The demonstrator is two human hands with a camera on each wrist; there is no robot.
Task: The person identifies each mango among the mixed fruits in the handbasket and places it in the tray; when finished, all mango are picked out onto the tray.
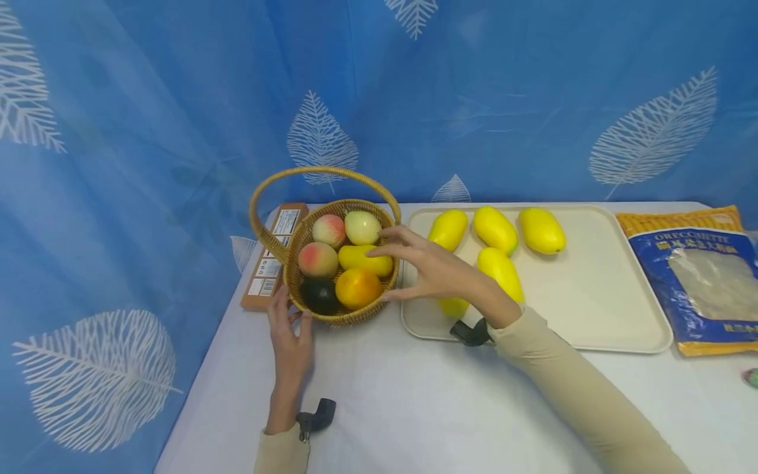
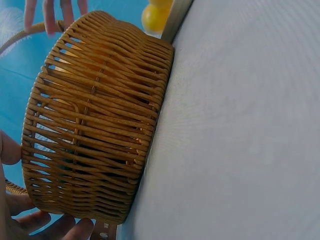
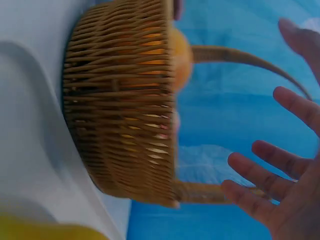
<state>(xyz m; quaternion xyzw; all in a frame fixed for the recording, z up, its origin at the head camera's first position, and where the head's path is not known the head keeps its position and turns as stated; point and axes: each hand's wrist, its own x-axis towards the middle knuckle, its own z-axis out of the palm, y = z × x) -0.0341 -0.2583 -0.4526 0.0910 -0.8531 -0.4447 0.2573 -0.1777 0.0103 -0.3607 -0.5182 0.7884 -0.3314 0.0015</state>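
Note:
A wicker basket (image 1: 355, 320) with a tall arched handle holds two peaches (image 1: 318, 260), a pale green fruit (image 1: 362, 228), a yellow mango (image 1: 372, 262), an orange fruit (image 1: 358, 288) and a dark avocado (image 1: 320, 295). My left hand (image 1: 291, 339) rests on the basket's near-left side. In the left wrist view its thumb (image 2: 9, 149) is at the rim, with the fingers along the outside. Over the basket's right rim hovers my right hand (image 1: 423, 264), its fingers spread. The right wrist view shows nothing in that hand.
Right of the basket, a cream tray (image 1: 598, 289) bears several yellow mangoes (image 1: 541, 230). Farther right lies a blue and orange pasta bag (image 1: 699, 276). A brown box (image 1: 257, 299) with white labels sits behind the basket's left side. A blue leaf-patterned curtain (image 1: 474, 99) hangs behind.

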